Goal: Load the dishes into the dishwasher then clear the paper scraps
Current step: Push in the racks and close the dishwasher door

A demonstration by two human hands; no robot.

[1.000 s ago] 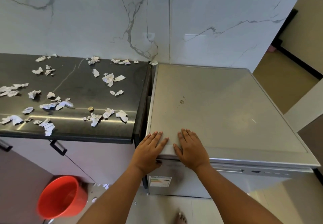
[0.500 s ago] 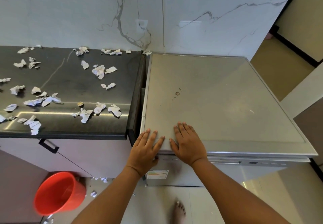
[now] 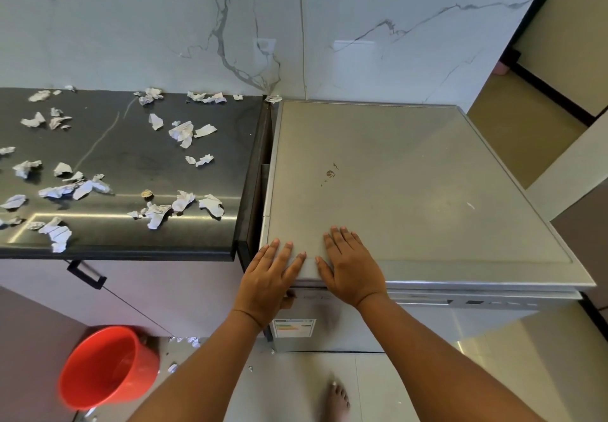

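Item 1, dishwasher (image 3: 411, 191): a grey freestanding unit, right of the counter (image 3: 131, 171) and just beside it, with a narrow gap between them. Its back is against the marble wall (image 3: 378, 43). Its front, with the control strip and a label (image 3: 294, 328), faces near, towards you. The flat top runs from near to far and slants slightly to the right in your view.

Item 2, your left hand (image 3: 269, 277): it lies palm down on the near left corner of the dishwasher top. The fingers (image 3: 286, 254) are straight and slightly spread, pointing far, and hold nothing. The thumb sits at the front edge, and you cannot tell whether it hooks under.

Item 3, your right hand (image 3: 353, 267): it lies palm down just beside the left hand, apart from it. The fingers (image 3: 342, 237) are straight and flat on the top, pointing far and a little left, and hold nothing.

Item 4, paper scraps (image 3: 181, 132): many torn and crumpled white pieces lie across the dark counter from left to right, from its near edge to the wall. They share no common direction. A few more lie on the floor (image 3: 394, 382) near the cabinet base.

Item 5, red bucket (image 3: 105, 365): it stands on the floor at the near left, below the counter, with its mouth tilted towards you.

Item 6, bare foot (image 3: 335, 398): on the floor in front of the dishwasher, toes pointing far.
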